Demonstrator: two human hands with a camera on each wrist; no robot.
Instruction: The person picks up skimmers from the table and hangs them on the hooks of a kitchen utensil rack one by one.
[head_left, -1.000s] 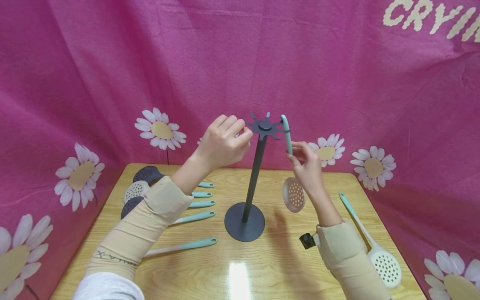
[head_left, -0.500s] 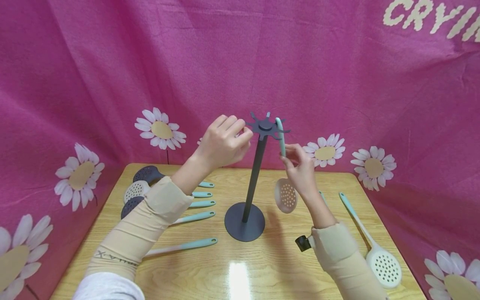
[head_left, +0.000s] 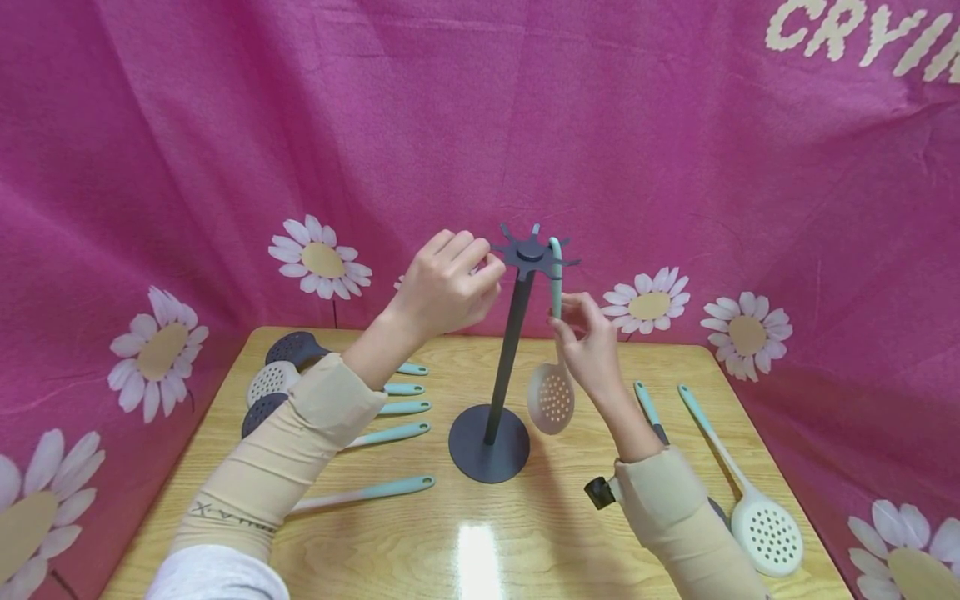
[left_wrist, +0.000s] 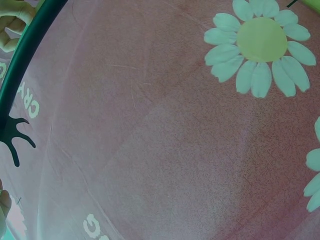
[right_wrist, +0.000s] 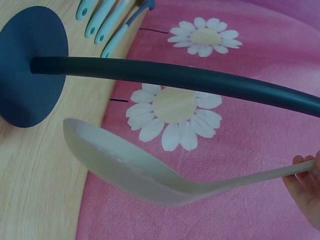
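A dark utensil stand (head_left: 510, 358) rises from a round base, with several prongs at its top. My right hand (head_left: 592, 346) pinches the mint handle of a pale skimmer (head_left: 551, 400), which hangs with its perforated bowl downward. The top end of that handle overlaps a prong on the stand's right side; whether the prong passes through its hole, I cannot tell. My left hand (head_left: 453, 279), fingers curled, grips the stand's top at a left prong; its fingertips are partly hidden. In the right wrist view the skimmer's bowl (right_wrist: 130, 167) is seen side-on beside the pole (right_wrist: 175, 75).
On the table's left lie several utensils with mint handles, among them a dark skimmer (head_left: 296, 348) and a white skimmer (head_left: 272, 381). To the right are a white slotted turner (head_left: 767, 533) and a dark utensil (head_left: 648, 404) partly behind my forearm. Pink cloth (head_left: 637, 125) encloses the table.
My right hand has moved left with the skimmer, bringing its handle from the prongs' outer tips closer to the stand's centre. The left hand has stayed in place.
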